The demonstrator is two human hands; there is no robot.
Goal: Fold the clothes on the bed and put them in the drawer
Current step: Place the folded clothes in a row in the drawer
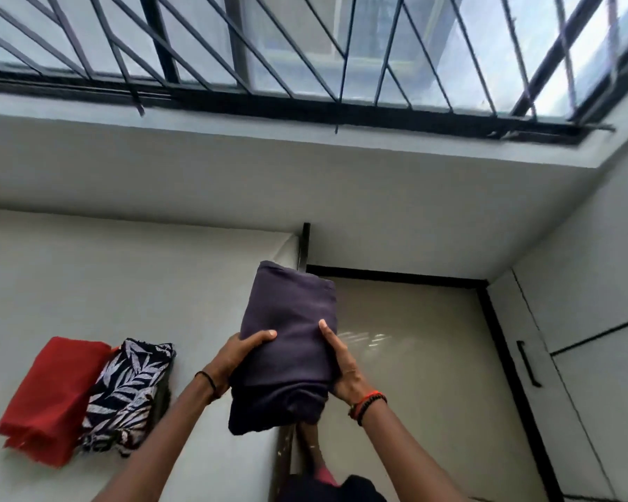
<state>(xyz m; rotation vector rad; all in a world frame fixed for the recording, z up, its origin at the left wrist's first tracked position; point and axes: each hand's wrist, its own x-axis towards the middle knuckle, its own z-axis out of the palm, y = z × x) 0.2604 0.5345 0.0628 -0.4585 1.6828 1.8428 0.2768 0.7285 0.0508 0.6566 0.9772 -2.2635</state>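
Head view looks down across a bed (106,277) covered in a plain white sheet, which fills the left half of the scene. A dark frame post (304,244) stands at its far right corner. Beyond the bed a pale grey wall (341,193) rises to a wide window (305,48) with a black sill and a grille of slanted black bars. Glossy beige floor (414,356) with a black border lies off the bed's right edge. Further right stand white cabinet fronts (577,320), one carrying a long black handle (528,364). A folded dark purple-grey garment (290,338) is held in the air over the bed's right edge, short of the far right corner. The left hand (240,356) takes its left side and the right hand (341,371) its right side. Each grip pinches the bundle, thumb laid on top and the other fingers tucked out of sight underneath. A thin black band (207,380) circles the left wrist, and orange and black beads (368,405) circle the right. Two more folded pieces lie on the sheet toward the near left corner: a red cloth (51,396) and, touching its right side, a dark cloth with white leaf print (131,389). Both are well apart from the held garment.
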